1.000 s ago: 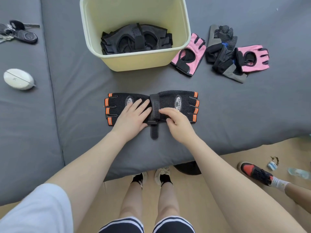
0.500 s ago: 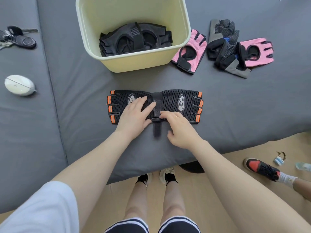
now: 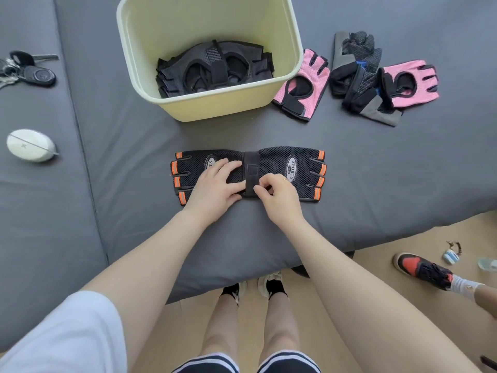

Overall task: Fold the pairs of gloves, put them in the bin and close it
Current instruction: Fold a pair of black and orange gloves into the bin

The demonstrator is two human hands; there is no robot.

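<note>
Cushion (image 3: pixel 349 184): grey, bearing every task item; keys (image 3: pixel 29 71) and white case (image 3: pixel 31 145) well off to the left, no part of the job.
Bin (image 3: pixel 215 106): pale yellow, open, at the far middle of the cushion; no lid in view, so closing not yet begun.
Done: one dark pair (image 3: pixel 212 67) folded and strapped, lying on the bin floor.
In hand: orange-trimmed pair (image 3: pixel 304 168) flat on the cushion in front of the bin, wrist to wrist, finger ends pointing outward; strap (image 3: pixel 251 168) wrapped over the join.
Left hand (image 3: pixel 215 189): open and flat, fingers spread, pressing down the left glove just beside the strap; gripping nothing.
Right hand (image 3: pixel 277 195): fingers curled, tips pinching the near end of the strap at the pair's near edge.
Step, by judgement: fastening the strap to bind the pair; dropping into the bin to come after.
Left, pink: two pink gloves (image 3: pixel 302 86), one touching the bin's right side, the other further right, apart and unfolded.
Left, grey-black: gloves (image 3: pixel 357 74) heaped between the two pink ones, partly overlapping the far pink one; unfolded.
Progress, by judgement: one of four pairs binned, a second nearly bound, two untouched, lid last; somewhat under halfway.
</note>
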